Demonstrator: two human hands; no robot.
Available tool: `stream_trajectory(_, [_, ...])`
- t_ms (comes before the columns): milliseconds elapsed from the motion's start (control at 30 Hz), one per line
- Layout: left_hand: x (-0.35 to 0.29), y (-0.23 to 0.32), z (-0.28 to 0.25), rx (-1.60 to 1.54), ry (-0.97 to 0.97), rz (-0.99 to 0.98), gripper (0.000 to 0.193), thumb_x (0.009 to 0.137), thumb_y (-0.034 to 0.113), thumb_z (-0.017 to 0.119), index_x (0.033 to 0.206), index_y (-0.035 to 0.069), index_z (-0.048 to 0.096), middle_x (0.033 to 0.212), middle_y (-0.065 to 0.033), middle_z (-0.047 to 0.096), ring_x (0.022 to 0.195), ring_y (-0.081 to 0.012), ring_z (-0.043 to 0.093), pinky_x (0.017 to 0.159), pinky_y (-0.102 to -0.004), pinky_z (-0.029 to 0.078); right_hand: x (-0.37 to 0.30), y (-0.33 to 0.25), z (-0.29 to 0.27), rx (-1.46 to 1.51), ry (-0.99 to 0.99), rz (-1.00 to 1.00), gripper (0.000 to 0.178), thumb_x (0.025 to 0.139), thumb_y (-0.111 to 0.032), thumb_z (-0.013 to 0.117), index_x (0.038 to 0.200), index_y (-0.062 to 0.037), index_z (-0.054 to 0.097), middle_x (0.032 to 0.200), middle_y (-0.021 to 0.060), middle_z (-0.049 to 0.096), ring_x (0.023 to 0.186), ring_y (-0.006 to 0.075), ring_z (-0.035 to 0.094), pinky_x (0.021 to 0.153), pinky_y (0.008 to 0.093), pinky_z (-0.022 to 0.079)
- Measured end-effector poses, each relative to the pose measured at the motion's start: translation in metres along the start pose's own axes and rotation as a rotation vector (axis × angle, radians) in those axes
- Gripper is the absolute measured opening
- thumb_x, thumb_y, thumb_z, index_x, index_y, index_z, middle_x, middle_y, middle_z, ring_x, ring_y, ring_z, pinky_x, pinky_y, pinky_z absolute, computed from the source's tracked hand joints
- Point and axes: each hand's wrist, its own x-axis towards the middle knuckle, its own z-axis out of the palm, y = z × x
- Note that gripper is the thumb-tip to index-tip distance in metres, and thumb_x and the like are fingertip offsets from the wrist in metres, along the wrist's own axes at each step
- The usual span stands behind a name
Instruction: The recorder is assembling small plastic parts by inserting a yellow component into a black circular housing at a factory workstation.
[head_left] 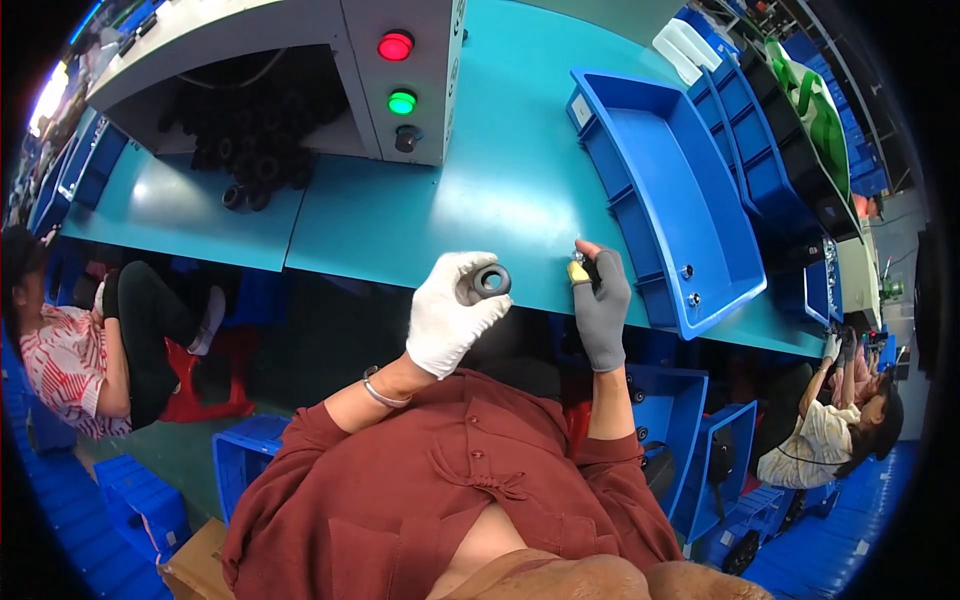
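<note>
Teal bench top [500, 170] fills the upper middle of the view, with a grey control box [400, 75] set on it. A dark ring-shaped part [488, 281] is gripped in the left hand [452, 312], which is covered by a white glove; the fingers [478, 262] are curled over the top of the part and the thumb is pressed beneath it, so that the round opening is left facing outward beyond the fingertips. Just right of those fingers, the right hand [602, 305], in a grey glove, is raised at the bench edge. Its thumb and forefinger are pinched narrowly on a small metal piece [579, 251], too small to be identified. Beyond the right fingertips a blue tray [665, 200] is laid on the bench, with two small parts in its near corner. Far left of the left fingers, black rings [250, 120] are heaped under the box.
</note>
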Motion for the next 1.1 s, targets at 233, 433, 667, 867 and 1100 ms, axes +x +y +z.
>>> stream_trajectory(233, [-0.006,-0.003,-0.001,0.037,0.008,0.072,0.049,0.079,-0.011,0.077,0.123,0.001,0.059,0.113,-0.0034,0.058,0.097,-0.0101,0.061,0.081,-0.0231,0.051,-0.033,-0.043,-0.003,0.709,-0.192,0.432,0.033,0.091,0.002,0.063,0.124,0.0026,0.064,0.109,0.0039,0.068,0.097,0.0079,0.062,0.086,0.0216,0.050])
stream_trajectory(433, [-0.013,0.002,-0.005,0.134,-0.044,0.156,0.058,0.078,-0.013,0.075,0.131,-0.002,0.056,0.121,-0.0067,0.054,0.102,-0.0140,0.060,0.089,-0.0258,0.051,-0.048,-0.056,-0.004,0.813,-0.238,0.506,0.033,0.090,0.002,0.064,0.123,0.0024,0.065,0.111,0.0042,0.068,0.098,0.0085,0.062,0.087,0.0224,0.049])
stream_trajectory(667, [-0.023,0.001,-0.004,0.154,-0.097,0.200,0.071,0.076,-0.019,0.072,0.142,-0.003,0.050,0.125,-0.0097,0.051,0.112,-0.0187,0.060,0.098,-0.0299,0.052,-0.056,-0.065,-0.005,0.886,-0.256,0.501,0.035,0.087,0.003,0.064,0.122,0.0027,0.065,0.112,0.0048,0.068,0.101,0.0097,0.062,0.090,0.0234,0.049])
stream_trajectory(867, [-0.028,-0.005,-0.006,0.214,-0.126,0.262,0.074,0.076,-0.022,0.070,0.144,-0.005,0.044,0.126,-0.0114,0.051,0.114,-0.0199,0.060,0.100,-0.0319,0.054,-0.059,-0.071,-0.001,0.954,-0.281,0.533,0.035,0.088,0.003,0.063,0.123,0.0042,0.063,0.114,0.0062,0.068,0.104,0.0113,0.063,0.092,0.0251,0.049])
stream_trajectory(1100, [-0.024,0.003,-0.007,0.207,-0.090,0.026,0.062,0.077,-0.017,0.075,0.133,-0.003,0.054,0.121,-0.0080,0.057,0.109,-0.0173,0.064,0.094,-0.0291,0.056,-0.059,-0.067,0.005,1.030,-0.282,0.581,0.036,0.090,0.004,0.058,0.126,0.0059,0.061,0.114,0.0088,0.067,0.102,0.0117,0.063,0.090,0.0249,0.050])
